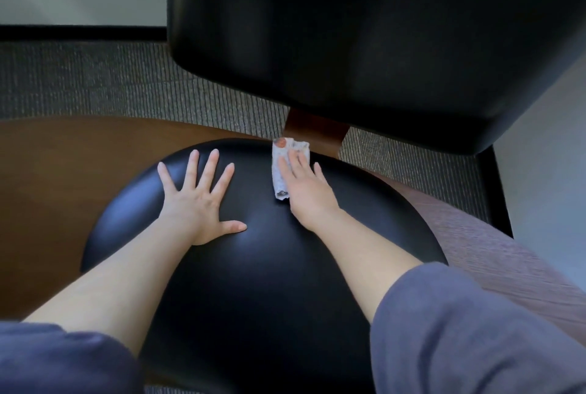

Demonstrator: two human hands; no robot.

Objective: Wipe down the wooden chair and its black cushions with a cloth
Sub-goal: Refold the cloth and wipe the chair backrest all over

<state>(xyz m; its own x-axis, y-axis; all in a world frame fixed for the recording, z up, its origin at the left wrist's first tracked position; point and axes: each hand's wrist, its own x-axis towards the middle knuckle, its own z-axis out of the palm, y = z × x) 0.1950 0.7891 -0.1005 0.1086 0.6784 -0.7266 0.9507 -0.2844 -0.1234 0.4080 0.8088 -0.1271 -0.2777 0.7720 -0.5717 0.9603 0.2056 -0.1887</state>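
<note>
Both grips are released: the left hand (196,200), spread flat on the seat cushion (253,266), seemingly braces the chair (314,130) while the right hand (306,185) presses the cloth (278,173) against its far edge.

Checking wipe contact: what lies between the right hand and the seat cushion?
The folded cloth, pressed flat under the right hand onto the seat cushion, in the head view.
</note>
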